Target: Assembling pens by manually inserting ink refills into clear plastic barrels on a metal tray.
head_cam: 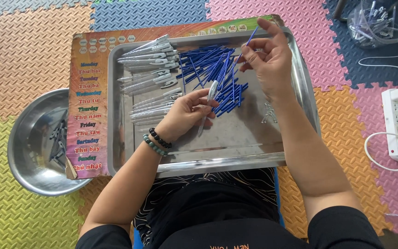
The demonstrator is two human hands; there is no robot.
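A clear pen barrel (209, 99) with a grey clip was held tilted in the left hand (185, 113) above a steel tray (236, 147), while the right hand (268, 57) pinched a thin blue ink refill (249, 38), slanting upward over the heap of blue refills (213, 74).

- A metal tray (116, 138) is lying on a printed board (88, 106), which is resting on the foam floor mat (19, 55).
- Pen barrels (150, 69) are lying in the tray's left part; a pile of ink refills (210, 69) is lying right of them.
- Small springs (269, 113) are sitting in the tray's right part.
- A metal bowl (24, 138) is sitting left of the board, partly under it.
- A power strip (395, 120) is lying far right.
- A clear container (383, 20) is standing behind, at the far right corner.
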